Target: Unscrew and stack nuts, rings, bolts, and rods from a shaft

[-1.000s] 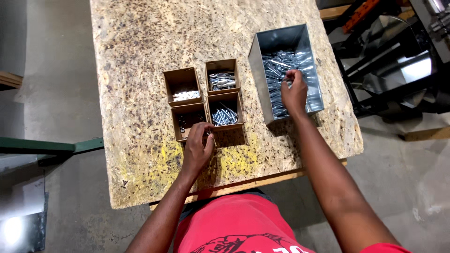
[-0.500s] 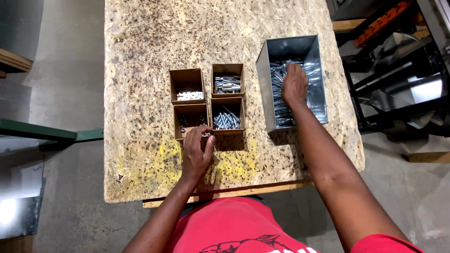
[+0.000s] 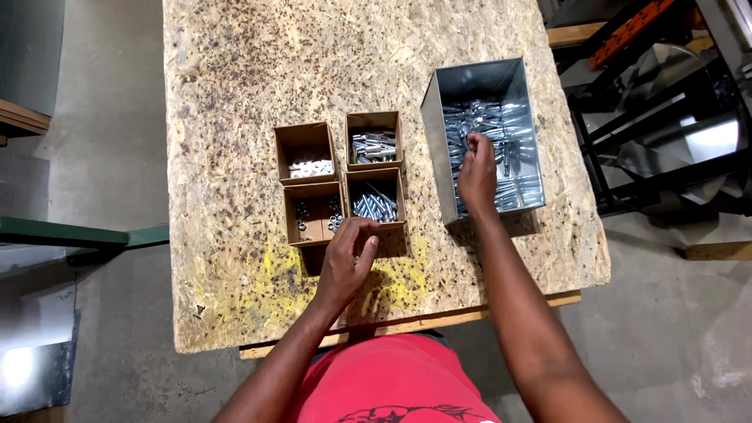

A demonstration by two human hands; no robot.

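In the metal bin point(image 3: 513, 86), right hand point(image 3: 476, 174) touches bolts point(image 3: 486, 125).

1. Right hand point(image 3: 476, 174) inside metal bin point(image 3: 435, 125), fingertips on loose screws point(image 3: 501, 149).
2. Left hand point(image 3: 348, 262) curled at near edge of four cardboard boxes point(image 3: 313, 235).
3. Boxes hold sorted hardware; board table point(image 3: 235, 94) beneath.

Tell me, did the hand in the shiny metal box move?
Yes. The right hand slid from the metal bin's near end toward its middle, farther from the person.
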